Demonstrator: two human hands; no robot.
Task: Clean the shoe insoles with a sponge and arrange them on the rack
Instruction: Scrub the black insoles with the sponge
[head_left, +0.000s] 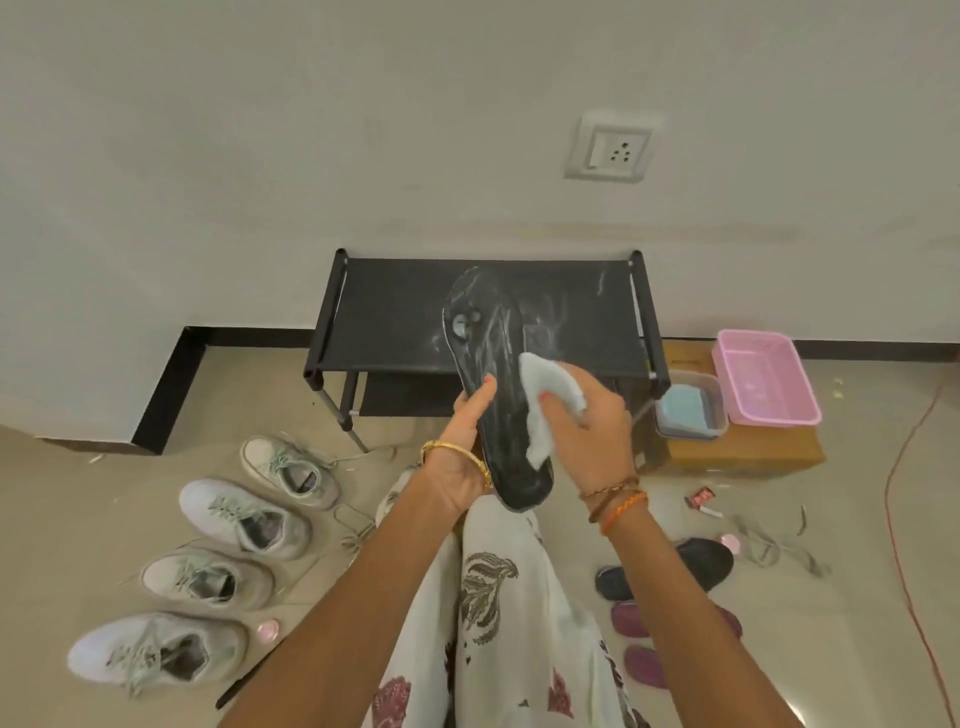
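A long black insole, streaked with white foam, stands tilted in front of me with its heel on my knee. My left hand grips it from the left side, thumb on its face. My right hand holds a white sponge-cloth and presses it on the insole's right edge. Behind the insole stands the black two-tier rack, whose top shelf shows soapy smears on the right.
Several pale sneakers lie on the floor at left. A clear tub with a blue sponge and a pink basket sit on a cardboard box at right. Dark and maroon insoles lie by my right leg.
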